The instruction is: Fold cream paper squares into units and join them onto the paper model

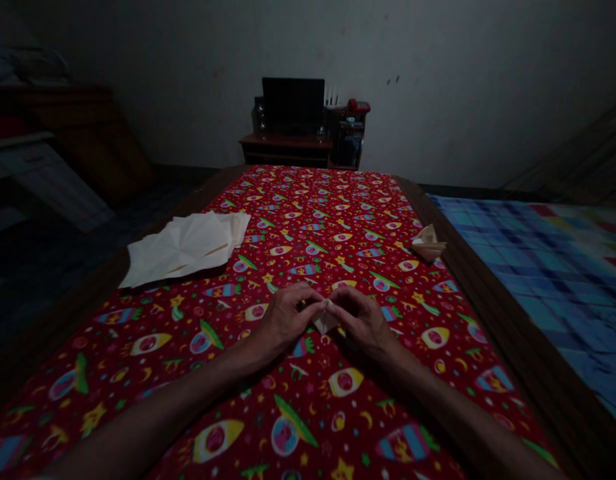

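We held one small paper (325, 324) between both hands, just above or on the red cloth (318, 200) at its near middle — we could not tell whether it touched. Our left hand (291, 313) pinched its left side between thumb and fingers, and our right hand (363, 320) pinched the right side the same way, the fingertips almost meeting at the top.

As we judged it, the work was partway along. One folded piece (428, 245) sat finished, or nearly so, near the cloth's right edge; the paper in our grip was well folded down but seemingly not done. The sheets (183, 247) at the left lay spread out, creased yet not folded up, so most of the folding seemed left.

We counted two hands, one paper in them, one folded piece and one cloth. The sheets overlapped — more than one, but too many edges were hidden to number them. Beyond stood one screen (293, 103) and one red phone (359, 106).
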`<state>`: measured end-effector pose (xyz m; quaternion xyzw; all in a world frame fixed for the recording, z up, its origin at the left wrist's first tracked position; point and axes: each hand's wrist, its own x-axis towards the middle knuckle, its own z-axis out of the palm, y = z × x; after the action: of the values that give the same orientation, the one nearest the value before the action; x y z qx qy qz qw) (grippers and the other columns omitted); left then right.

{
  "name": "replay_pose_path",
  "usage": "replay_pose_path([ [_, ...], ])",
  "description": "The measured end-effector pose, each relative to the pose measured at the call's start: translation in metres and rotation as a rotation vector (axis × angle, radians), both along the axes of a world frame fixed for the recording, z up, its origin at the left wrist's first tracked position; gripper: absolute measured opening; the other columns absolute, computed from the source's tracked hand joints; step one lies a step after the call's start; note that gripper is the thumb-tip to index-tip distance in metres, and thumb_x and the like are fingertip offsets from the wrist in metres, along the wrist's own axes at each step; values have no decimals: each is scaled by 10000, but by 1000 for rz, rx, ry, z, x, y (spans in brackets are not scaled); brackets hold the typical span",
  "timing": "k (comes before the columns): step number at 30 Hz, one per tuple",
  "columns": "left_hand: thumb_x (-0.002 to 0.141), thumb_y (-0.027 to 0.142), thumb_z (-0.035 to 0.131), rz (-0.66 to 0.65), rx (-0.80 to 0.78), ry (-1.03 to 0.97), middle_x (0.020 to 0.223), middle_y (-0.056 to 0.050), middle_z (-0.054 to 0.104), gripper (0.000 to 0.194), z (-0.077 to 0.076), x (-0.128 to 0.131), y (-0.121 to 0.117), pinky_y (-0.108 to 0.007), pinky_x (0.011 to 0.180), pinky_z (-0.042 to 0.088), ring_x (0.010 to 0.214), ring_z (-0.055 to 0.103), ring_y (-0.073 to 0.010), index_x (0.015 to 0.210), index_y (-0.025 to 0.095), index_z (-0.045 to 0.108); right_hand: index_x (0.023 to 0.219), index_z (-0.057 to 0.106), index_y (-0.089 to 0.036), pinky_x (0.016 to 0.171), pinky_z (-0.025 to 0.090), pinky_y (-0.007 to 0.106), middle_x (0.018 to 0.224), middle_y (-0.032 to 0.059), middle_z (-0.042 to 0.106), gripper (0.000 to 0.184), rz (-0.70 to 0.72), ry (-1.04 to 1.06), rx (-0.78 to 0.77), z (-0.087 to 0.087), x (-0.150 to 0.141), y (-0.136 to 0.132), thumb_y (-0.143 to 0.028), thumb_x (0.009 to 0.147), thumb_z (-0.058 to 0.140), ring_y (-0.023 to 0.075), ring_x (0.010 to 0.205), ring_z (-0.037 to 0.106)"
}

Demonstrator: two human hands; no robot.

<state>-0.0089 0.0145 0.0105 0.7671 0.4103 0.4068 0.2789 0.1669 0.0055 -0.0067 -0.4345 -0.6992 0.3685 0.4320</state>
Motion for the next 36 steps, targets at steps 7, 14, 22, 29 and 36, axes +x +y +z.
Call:
replay_pose_path([
  [7,838,256,574,-49,69,12,781,-22,618,106,10,4,0,-248,694,456,746,577,-136,808,160,609,742,560,-190,585,449,237,690,-6,561,141,-2,61,14,7,3,2,-311,799,600,123,634,534],
  [14,818,197,556,-126,31,37,765,-26,598,75,20,-1,2,-244,674,445,729,555,-134,772,150,592,722,544,-187,571,424,228,684,-9,541,121,33,12,44,10,6,2,-269,798,591,119,627,513],
  [22,786,204,576,-139,-38,-40,753,-21,593,75,18,-3,3,-240,668,453,718,557,-131,744,151,609,746,522,-194,597,424,231,707,-12,529,116,77,-12,30,9,7,0,-267,828,558,119,651,515],
  [29,779,177,568,-146,-30,7,731,-17,572,64,21,-1,-1,-202,571,400,645,517,-105,751,140,612,744,531,-188,592,412,230,707,-1,537,115,153,-91,108,22,10,2,-248,840,554,120,653,510],
  [36,796,208,558,-191,-101,42,739,-15,565,84,22,-4,1,-219,605,402,664,513,-114,764,145,604,766,516,-190,597,402,243,721,13,527,121,158,-156,145,22,12,-1,-249,871,503,128,657,497],
])
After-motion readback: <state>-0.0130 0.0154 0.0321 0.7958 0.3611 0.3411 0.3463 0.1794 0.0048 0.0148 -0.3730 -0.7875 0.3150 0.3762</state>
